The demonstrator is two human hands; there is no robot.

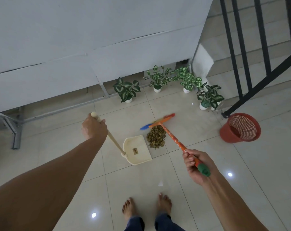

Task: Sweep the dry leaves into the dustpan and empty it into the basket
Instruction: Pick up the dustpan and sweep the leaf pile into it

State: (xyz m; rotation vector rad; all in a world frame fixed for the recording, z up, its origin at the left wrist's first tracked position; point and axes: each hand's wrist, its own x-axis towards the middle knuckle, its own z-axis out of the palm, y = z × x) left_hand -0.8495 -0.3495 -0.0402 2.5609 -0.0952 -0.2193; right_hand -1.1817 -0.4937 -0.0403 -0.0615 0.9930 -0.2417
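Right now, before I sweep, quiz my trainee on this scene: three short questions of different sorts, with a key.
1. True or false: the dry leaves already lie inside the dustpan.
2. The right hand grips: A) the broom, B) the dustpan's handle, C) nothing.
3. Fill in: the red basket stands on the person's ___ side.
Key: 1 false, they lie beside it; 2 A; 3 right.

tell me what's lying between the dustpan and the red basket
In the head view: the dry leaves beside the dustpan, the broom handle crossing, then bare tile up to the basket.
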